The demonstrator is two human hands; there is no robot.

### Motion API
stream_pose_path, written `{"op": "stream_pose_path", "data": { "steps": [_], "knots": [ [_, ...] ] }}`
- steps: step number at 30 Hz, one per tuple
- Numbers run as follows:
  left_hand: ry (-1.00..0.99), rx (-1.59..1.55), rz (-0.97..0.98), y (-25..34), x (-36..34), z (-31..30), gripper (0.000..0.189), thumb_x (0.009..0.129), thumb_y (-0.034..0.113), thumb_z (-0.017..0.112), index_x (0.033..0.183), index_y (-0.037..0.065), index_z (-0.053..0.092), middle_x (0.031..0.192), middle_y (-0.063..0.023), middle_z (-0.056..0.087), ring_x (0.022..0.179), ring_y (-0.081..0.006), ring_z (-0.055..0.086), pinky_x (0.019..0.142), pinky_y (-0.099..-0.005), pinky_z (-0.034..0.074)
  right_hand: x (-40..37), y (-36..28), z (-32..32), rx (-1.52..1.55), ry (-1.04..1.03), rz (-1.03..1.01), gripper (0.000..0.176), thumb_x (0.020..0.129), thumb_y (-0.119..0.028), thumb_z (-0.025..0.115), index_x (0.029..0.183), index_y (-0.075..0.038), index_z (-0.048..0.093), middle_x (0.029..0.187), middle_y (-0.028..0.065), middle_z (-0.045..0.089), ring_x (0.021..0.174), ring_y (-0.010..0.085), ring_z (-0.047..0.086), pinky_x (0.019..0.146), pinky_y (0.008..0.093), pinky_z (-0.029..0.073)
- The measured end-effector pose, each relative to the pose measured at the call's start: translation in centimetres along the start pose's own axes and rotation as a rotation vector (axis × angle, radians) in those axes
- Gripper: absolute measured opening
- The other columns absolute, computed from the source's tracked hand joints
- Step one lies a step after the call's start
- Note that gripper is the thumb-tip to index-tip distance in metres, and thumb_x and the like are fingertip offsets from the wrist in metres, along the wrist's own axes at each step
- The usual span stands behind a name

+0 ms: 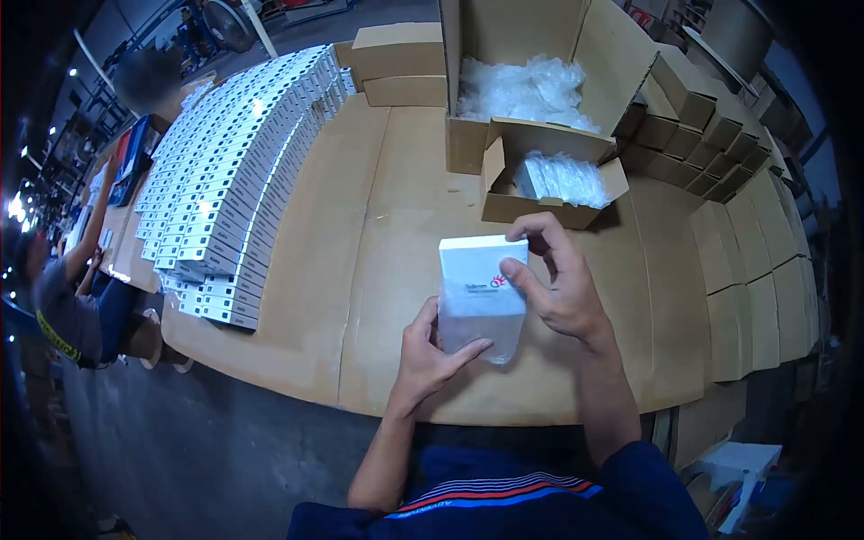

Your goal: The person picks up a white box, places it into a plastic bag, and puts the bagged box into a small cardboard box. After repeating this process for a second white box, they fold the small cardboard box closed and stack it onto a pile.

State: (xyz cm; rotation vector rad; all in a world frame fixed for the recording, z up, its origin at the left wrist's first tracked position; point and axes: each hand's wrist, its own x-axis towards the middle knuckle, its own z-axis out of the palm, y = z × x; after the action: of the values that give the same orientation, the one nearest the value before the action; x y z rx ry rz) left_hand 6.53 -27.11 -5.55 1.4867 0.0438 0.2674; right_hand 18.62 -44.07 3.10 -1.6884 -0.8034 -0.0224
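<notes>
— Now, the white box [480, 270] is hanging just over the near part of the cardboard-covered table [378, 225], pinched between both hands.

— Which way is it lying?

— Its long axis is running away from the person, with the printed face turned up toward the camera. The left hand [430, 346] is holding it from below and the near left. Its fingers are closing around the lower end, where a clear plastic sleeve [486, 340] is wrapping the box.

— And the right hand [558, 288]?

— It's gripping the far right corner, thumb pressing on the face beside the red logo, fingers curling behind the top edge. The wrist is bending inward and the forearm is angling up from the lower right.

— So which hand is sitting nearer the sleeve?

— The left, clearly. Beyond the box, a small open carton [504, 207] of plastic bags is standing, and rows of white boxes [234, 180] are fanning out to the left.
</notes>
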Motion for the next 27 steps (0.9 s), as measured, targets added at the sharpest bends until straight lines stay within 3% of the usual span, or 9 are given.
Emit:
{"op": "stream_pose_path", "data": {
  "steps": [1,4,5,8,12,14,19,22,27],
  "knots": [
    [0.017,-0.074,0.038,0.0,-0.1,0.3,0.046,0.09,0.015,0.082,0.126,-0.004,0.06,0.112,-0.0094,0.072,0.101,-0.0113,0.067,0.086,-0.0293,0.056,0.1,0.1,0.2,-0.015,0.001,0.021,0.027,0.094,-0.013,0.074,0.113,-0.002,0.059,0.092,0.0063,0.062,0.083,0.016,0.058,0.083,0.0342,0.052],
    [0.036,-0.438,-0.17,-1.7,-0.6,-0.1,0.039,0.105,0.017,0.063,0.136,-0.005,0.055,0.119,-0.0073,0.068,0.107,-0.0096,0.064,0.09,-0.0285,0.053,0.2,1.2,0.5,-0.024,-0.041,0.117,0.026,0.096,-0.017,0.071,0.113,-0.001,0.059,0.095,0.0086,0.066,0.084,0.0163,0.061,0.083,0.0346,0.053],
    [0.037,-0.383,-0.169,-2.1,-0.8,0.0,0.039,0.111,0.02,0.049,0.142,-0.004,0.051,0.118,-0.008,0.068,0.105,-0.01,0.065,0.089,-0.0284,0.055,0.2,1.2,0.4,-0.027,-0.103,0.167,0.026,0.1,-0.019,0.068,0.115,0.0,0.057,0.098,0.012,0.069,0.087,0.016,0.065,0.083,0.0352,0.054],
    [0.181,-0.551,-0.234,-2.2,-0.8,0.9,0.041,0.111,0.023,0.051,0.143,-0.003,0.051,0.119,-0.0096,0.068,0.104,-0.0117,0.066,0.09,-0.0292,0.056,-0.2,1.1,0.3,0.082,-0.146,0.359,0.026,0.102,-0.018,0.065,0.12,-0.001,0.057,0.104,0.012,0.071,0.09,0.0144,0.066,0.082,0.0328,0.054],
    [0.241,-0.516,-0.171,-2.5,-0.2,0.5,0.04,0.11,0.029,0.052,0.136,-0.001,0.055,0.119,-0.0105,0.069,0.096,-0.0165,0.071,0.076,-0.0318,0.062,-3.3,4.4,0.7,0.552,-0.054,0.464,0.034,0.1,-0.01,0.069,0.131,-0.001,0.056,0.108,0.0086,0.071,0.094,0.0116,0.067,0.085,0.026,0.055],
    [0.222,-0.512,-0.131,-2.7,-0.1,0.3,0.039,0.111,0.029,0.051,0.135,-0.001,0.055,0.118,-0.0109,0.069,0.098,-0.0167,0.071,0.078,-0.0321,0.062,-4.5,4.5,2.0,0.669,0.019,0.519,0.03,0.098,-0.007,0.071,0.125,0.002,0.061,0.104,0.0084,0.072,0.094,0.0116,0.068,0.087,0.0265,0.055],
    [0.22,-0.275,-0.015,-3.3,0.3,-0.5,0.043,0.114,0.03,0.042,0.128,-0.004,0.062,0.118,-0.009,0.069,0.103,-0.015,0.065,0.093,-0.033,0.053,-5.9,7.4,3.4,0.877,0.154,0.467,0.015,0.1,-0.005,0.068,0.112,0.003,0.067,0.099,0.0085,0.074,0.089,0.0122,0.069,0.087,0.028,0.056],
    [0.213,-0.176,-0.032,-3.2,0.4,-1.0,0.044,0.114,0.031,0.042,0.127,-0.005,0.064,0.119,-0.009,0.068,0.105,-0.0146,0.064,0.092,-0.0325,0.053,-5.9,7.3,3.2,0.883,0.165,0.429,0.013,0.1,-0.006,0.068,0.11,0.002,0.068,0.099,0.0078,0.074,0.091,0.0128,0.069,0.089,0.0292,0.055],
    [0.112,-0.109,0.024,-2.0,1.1,-1.2,0.053,0.114,0.031,0.042,0.151,-0.006,0.047,0.138,-0.0172,0.064,0.128,-0.0224,0.059,0.111,-0.0365,0.045,-6.0,7.8,2.8,0.914,0.135,0.342,0.015,0.1,-0.007,0.069,0.112,0.0,0.068,0.105,0.0087,0.073,0.103,0.0144,0.067,0.098,0.0312,0.052]
  ]
}}
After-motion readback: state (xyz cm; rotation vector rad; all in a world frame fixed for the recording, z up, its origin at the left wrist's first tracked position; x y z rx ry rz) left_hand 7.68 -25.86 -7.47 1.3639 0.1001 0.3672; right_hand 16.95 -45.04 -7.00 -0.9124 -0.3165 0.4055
